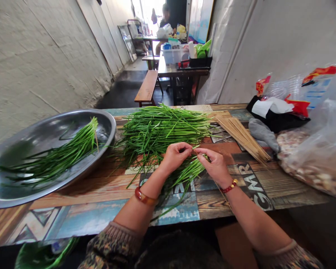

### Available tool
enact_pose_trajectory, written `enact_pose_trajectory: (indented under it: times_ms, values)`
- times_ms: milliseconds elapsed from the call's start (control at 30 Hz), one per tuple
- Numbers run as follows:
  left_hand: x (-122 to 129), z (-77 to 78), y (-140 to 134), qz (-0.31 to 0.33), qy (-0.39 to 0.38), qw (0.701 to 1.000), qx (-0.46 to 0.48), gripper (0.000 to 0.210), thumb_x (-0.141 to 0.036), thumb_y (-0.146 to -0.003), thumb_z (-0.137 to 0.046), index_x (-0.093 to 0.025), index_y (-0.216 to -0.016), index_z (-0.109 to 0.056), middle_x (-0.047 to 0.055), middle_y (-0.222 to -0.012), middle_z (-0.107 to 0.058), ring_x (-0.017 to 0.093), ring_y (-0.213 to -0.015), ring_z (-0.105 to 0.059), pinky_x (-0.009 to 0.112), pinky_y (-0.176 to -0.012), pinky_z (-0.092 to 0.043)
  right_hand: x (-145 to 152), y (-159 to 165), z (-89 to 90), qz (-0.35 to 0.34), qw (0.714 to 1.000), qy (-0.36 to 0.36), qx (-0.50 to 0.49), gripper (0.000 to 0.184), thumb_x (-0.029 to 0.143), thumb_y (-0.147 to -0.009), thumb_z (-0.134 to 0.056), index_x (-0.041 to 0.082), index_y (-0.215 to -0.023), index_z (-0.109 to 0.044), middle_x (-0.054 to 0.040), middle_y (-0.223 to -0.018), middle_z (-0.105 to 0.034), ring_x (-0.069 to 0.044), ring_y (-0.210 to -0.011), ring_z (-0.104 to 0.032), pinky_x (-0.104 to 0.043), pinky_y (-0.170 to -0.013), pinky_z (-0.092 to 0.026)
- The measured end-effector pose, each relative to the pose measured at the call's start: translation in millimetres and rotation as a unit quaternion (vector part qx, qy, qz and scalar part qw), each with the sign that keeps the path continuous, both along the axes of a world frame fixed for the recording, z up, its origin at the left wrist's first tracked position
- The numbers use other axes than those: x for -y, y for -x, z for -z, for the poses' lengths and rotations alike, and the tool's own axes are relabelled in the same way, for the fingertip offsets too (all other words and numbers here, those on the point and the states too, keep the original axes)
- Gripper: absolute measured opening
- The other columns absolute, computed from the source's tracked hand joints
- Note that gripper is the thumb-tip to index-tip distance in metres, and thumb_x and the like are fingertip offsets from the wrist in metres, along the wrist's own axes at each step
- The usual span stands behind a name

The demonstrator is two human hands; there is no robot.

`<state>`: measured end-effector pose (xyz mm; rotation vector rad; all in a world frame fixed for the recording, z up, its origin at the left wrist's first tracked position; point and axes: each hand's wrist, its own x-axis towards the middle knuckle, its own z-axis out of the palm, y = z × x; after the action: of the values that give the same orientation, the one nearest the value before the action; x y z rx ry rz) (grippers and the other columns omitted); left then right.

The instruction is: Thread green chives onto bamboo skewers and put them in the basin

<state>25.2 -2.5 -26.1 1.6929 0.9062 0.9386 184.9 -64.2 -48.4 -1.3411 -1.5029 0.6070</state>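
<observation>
Over the middle of the table, my left hand [177, 157] and my right hand [214, 165] meet at the fingertips in a pinch. A thin bamboo skewer [223, 194] runs from between the fingertips, beneath my right hand and out by the wrist. Just under my hands, a small bunch of garlic chives [189, 172] spreads down and left, its pale ends near my right fingers; my left fingers seem closed on a stalk at the skewer's tip. Beyond lies a large pile of garlic chives [165, 129]. Loose skewers [240, 138] lie right of it.
A steel basin [108, 129] at left contains a chive bunch [70, 151] with a skewer across its pale ends. At right are a grey cloth-like item [263, 134], a plastic bag [316, 157] of pale pieces and red-printed packaging [299, 106]. Farther back stand a bench [147, 86] and another table [170, 69].
</observation>
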Motion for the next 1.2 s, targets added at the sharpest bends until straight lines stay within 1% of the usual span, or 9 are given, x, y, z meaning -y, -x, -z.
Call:
enact_pose_trajectory:
  times_ms: [200, 400, 467, 567, 633, 667, 833, 967, 1200]
  values:
    - [0.1, 1.4, -0.3, 0.005, -0.023, 1.000, -0.011, 0.015, -0.023, -0.077, -0.059, -0.012, -0.074, -0.069, 0.001, -0.068, -0.064, 0.009, -0.061, -0.052, 0.019, -0.058, -0.041, -0.1, 0.2, 0.4, 0.010, 1.000, 0.009, 0.006, 0.023, 0.026, -0.083, -0.057, 0.019, -0.099, -0.071, -0.0060, -0.098, -0.074, -0.020, -0.089, -0.068, -0.032, -0.082, -0.051]
    - [0.0, 0.9, 0.0, 0.005, -0.021, 1.000, -0.020, 0.016, -0.024, -0.077, -0.058, -0.012, -0.073, -0.069, 0.001, -0.066, -0.064, 0.009, -0.060, -0.052, 0.019, -0.057, -0.041, 0.1, 1.0, 0.0, 0.011, 1.000, 0.004, 0.015, 0.021, 0.027, -0.083, -0.056, 0.019, -0.096, -0.070, -0.0055, -0.093, -0.074, -0.019, -0.084, -0.067, -0.031, -0.079, -0.050]
    - [0.8, -0.8, 0.3, 0.006, -0.019, 1.000, -0.024, 0.016, -0.024, -0.077, -0.058, -0.012, -0.073, -0.069, 0.001, -0.066, -0.064, 0.010, -0.061, -0.053, 0.020, -0.058, -0.041, -0.1, 1.3, 0.1, 0.017, 1.000, 0.002, 0.013, 0.020, 0.028, -0.083, -0.057, 0.018, -0.097, -0.067, -0.0047, -0.086, -0.072, -0.018, -0.077, -0.065, -0.030, -0.074, -0.049]
    - [1.9, -3.0, 0.4, 0.005, -0.020, 0.999, -0.027, 0.016, -0.024, -0.076, -0.058, -0.013, -0.072, -0.068, 0.001, -0.066, -0.064, 0.010, -0.062, -0.053, 0.020, -0.060, -0.042, -0.1, 1.9, 0.0, 0.023, 1.000, 0.002, -0.003, 0.034, 0.027, -0.081, -0.057, 0.018, -0.114, -0.059, -0.0001, -0.073, -0.066, -0.014, -0.064, -0.059, -0.027, -0.064, -0.046]
    - [2.0, -3.4, 0.2, 0.005, -0.021, 0.999, -0.029, 0.015, -0.023, -0.076, -0.057, -0.013, -0.070, -0.067, 0.001, -0.066, -0.064, 0.010, -0.062, -0.053, 0.020, -0.060, -0.042, 0.1, 2.1, -0.3, 0.022, 1.000, 0.000, -0.004, 0.046, 0.025, -0.082, -0.056, 0.019, -0.127, -0.052, 0.0024, -0.070, -0.062, -0.013, -0.062, -0.056, -0.027, -0.065, -0.045]
    - [1.9, -3.4, 0.1, 0.006, -0.021, 0.999, -0.030, 0.016, -0.023, -0.076, -0.057, -0.013, -0.070, -0.067, 0.001, -0.065, -0.064, 0.010, -0.061, -0.053, 0.020, -0.060, -0.042, 0.3, 2.1, -0.5, 0.018, 1.000, -0.001, -0.001, 0.048, 0.025, -0.082, -0.055, 0.020, -0.130, -0.050, 0.0029, -0.070, -0.061, -0.013, -0.063, -0.056, -0.027, -0.067, -0.045]
    - [0.8, -2.1, -0.1, 0.012, -0.021, 0.999, -0.039, 0.016, -0.022, -0.076, -0.056, -0.012, -0.070, -0.068, 0.000, -0.065, -0.063, 0.009, -0.061, -0.052, 0.020, -0.060, -0.041, 1.2, 1.4, -0.5, 0.000, 1.000, -0.007, 0.007, 0.036, 0.024, -0.083, -0.055, 0.021, -0.118, -0.058, 0.0028, -0.070, -0.059, -0.012, -0.063, -0.053, -0.026, -0.066, -0.043]
    - [0.7, -2.3, 0.1, 0.016, -0.017, 0.999, -0.044, 0.017, -0.023, -0.076, -0.056, -0.012, -0.070, -0.068, 0.001, -0.065, -0.063, 0.010, -0.061, -0.052, 0.020, -0.060, -0.040, 1.3, 1.5, 0.3, 0.008, 1.000, -0.016, 0.017, 0.029, 0.024, -0.083, -0.055, 0.021, -0.112, -0.059, 0.0032, -0.069, -0.058, -0.012, -0.060, -0.050, -0.025, -0.062, -0.041]
    - [2.0, -0.4, -1.5, 0.020, 0.006, 0.999, -0.040, 0.016, -0.022, -0.075, -0.057, -0.011, -0.071, -0.068, 0.001, -0.064, -0.063, 0.009, -0.059, -0.051, 0.021, -0.059, -0.041, -0.7, 1.7, 4.9, 0.010, 1.000, -0.010, 0.008, 0.022, 0.027, -0.084, -0.056, 0.021, -0.105, -0.058, 0.0008, -0.073, -0.063, -0.014, -0.065, -0.057, -0.027, -0.065, -0.045]
